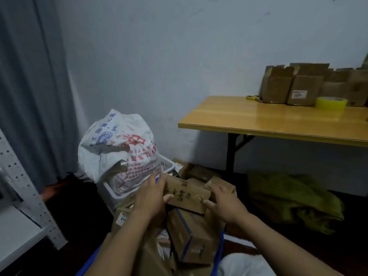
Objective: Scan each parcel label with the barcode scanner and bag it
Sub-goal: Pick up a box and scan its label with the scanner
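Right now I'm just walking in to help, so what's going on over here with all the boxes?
A person grips a cardboard parcel with handwriting on it by its ends, left hand and right hand, over a heap of other parcels. A printed white sack sits in a white basket just to the left. No scanner is in view. More boxes and a yellow tape roll stand on the table behind.

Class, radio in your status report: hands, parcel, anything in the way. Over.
Left hand and right hand grip parcel at its ends. Parcel above box pile. Sack close behind left hand.
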